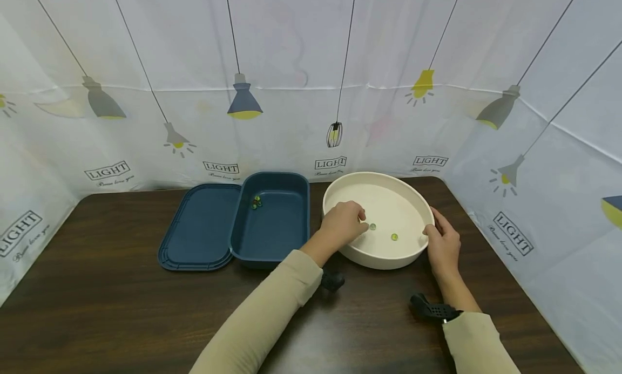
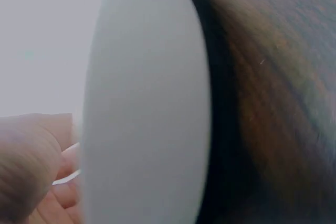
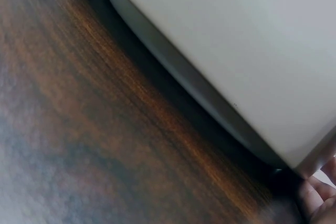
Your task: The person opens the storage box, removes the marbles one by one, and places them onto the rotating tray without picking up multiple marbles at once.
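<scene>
A round cream pan (image 1: pixel 355 188) stands on the table, with two small green glassy marbles (image 1: pixel 394 237) visible on its floor. My left hand (image 1: pixel 342 223) reaches over the pan's near left rim, its bent fingers and thumb parted just beside one marble (image 1: pixel 372 226). In the left wrist view, the pan's side wall (image 2: pixel 147 103) hides part of the left hand (image 2: pixel 31 166). My right hand (image 1: pixel 444 244) grips the pan's right rim, thumb on top and fingers outside. At the right wrist view's lower corner, the right hand's fingers (image 3: pixel 320 195) touch the pan (image 3: pixel 252 56).
Left of the pan is a deep blue rectangular box (image 1: pixel 277 233) holding several small green marbles (image 1: pixel 256 202). A blue lid (image 1: pixel 201 228) lies flat beside the box's left side. The dark wooden table (image 1: pixel 121 309) meets a printed white curtain (image 1: pixel 291 50) behind.
</scene>
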`<state>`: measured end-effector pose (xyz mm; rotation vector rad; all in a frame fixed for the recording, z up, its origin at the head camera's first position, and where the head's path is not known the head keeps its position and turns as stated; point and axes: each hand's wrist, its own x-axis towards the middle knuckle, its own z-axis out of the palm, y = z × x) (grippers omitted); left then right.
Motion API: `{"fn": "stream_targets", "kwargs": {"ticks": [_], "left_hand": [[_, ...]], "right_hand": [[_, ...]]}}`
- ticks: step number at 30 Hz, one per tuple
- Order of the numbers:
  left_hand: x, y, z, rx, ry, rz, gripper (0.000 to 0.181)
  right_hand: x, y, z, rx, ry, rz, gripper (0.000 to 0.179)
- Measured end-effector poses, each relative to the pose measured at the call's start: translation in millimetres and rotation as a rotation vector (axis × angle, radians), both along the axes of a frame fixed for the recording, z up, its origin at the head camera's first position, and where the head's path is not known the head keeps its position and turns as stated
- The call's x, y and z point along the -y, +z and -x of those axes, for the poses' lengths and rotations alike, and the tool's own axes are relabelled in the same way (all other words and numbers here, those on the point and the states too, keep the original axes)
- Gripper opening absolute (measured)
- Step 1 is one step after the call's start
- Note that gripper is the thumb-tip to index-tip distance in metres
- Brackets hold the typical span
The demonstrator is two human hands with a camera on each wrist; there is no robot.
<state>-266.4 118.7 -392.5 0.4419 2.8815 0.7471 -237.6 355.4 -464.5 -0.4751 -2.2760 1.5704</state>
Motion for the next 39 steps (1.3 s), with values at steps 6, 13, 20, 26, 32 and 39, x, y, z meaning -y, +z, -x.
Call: {"fn": "stream_targets", "kwargs": {"ticks": [6,13,20,26,32,39], "left_hand": [[40.0,34.4,-8.1,-0.043,-0.006,-0.08,0.016],[110.2,49.7,-13.2,0.002,0.046,-0.099,0.015],[159.7,25.0,-16.5,0.237,0.018,0.081,0.024],[164.8,12.0,-23.0,0.363,-0.093,0.137,0.03],[155.1,5.5,-24.0,0.37,-0.157,0.168,0.017],[151.9,0.2,-23.2,0.363,-0.168,0.172,0.009]], "right_hand": [[1,0.5,-0.1,0.004,0.004,0.0,0.062],[-1,2.3,0.2,0.036,-0.004,0.012,0.064],[-3,1.4,3.7,0.026,0.004,0.009,0.063],[-1,-0.6,3.3,0.051,-0.008,-0.006,0.063],[0,0.3,1.8,0.055,-0.011,-0.007,0.063],[1,2.1,1.8,0.054,-0.015,-0.006,0.063]]}}
